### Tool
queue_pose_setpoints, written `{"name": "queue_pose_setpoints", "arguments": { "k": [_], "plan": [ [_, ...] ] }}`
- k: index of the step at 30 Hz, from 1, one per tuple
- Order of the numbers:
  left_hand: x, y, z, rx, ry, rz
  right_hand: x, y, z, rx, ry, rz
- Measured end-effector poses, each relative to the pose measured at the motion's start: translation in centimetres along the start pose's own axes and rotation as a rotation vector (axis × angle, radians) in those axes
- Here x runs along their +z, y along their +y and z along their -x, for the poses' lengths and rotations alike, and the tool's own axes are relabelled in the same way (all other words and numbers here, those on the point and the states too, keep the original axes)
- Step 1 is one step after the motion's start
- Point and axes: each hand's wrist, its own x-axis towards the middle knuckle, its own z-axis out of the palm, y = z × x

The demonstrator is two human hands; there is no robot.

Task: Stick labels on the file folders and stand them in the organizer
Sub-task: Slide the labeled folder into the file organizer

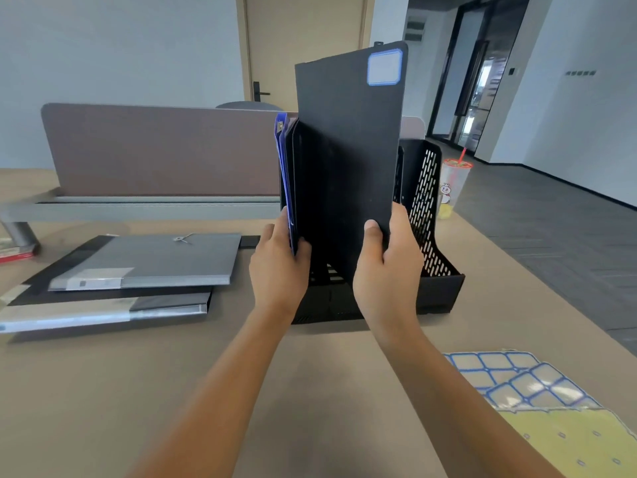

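label sheet (510, 381) blank | right hand (386, 270) grips black folder (348, 150), blank label (384, 67) | left hand (279, 267) grips blue folder (285, 174)

organizer's right slot (418, 201) open, folders (289, 174) crowd left

I hold a flat black plastic folder (348, 160), blue-bordered label (384, 67) at its top corner, upright over the black perforated organizer (431, 215), beside a standing blue folder (284, 167).
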Motion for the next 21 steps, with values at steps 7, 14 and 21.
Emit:
{"name": "queue_pose_setpoints", "arguments": {
  "k": [7, 14, 21],
  "plan": [
    [-0.3, -2.1, -0.8, 0.064, -0.014, 0.069, 3.6, 0.5, -0.7, 0.007, -0.049, -0.076],
    [-0.9, -3.3, -1.8, 0.129, -0.064, 0.1, 5.3, 1.3, -1.4, 0.003, -0.136, -0.106],
    [-0.7, -3.5, -2.1, 0.096, -0.104, 0.102, 5.1, 1.5, -2.0, -0.025, -0.252, -0.11]
  ]
}}
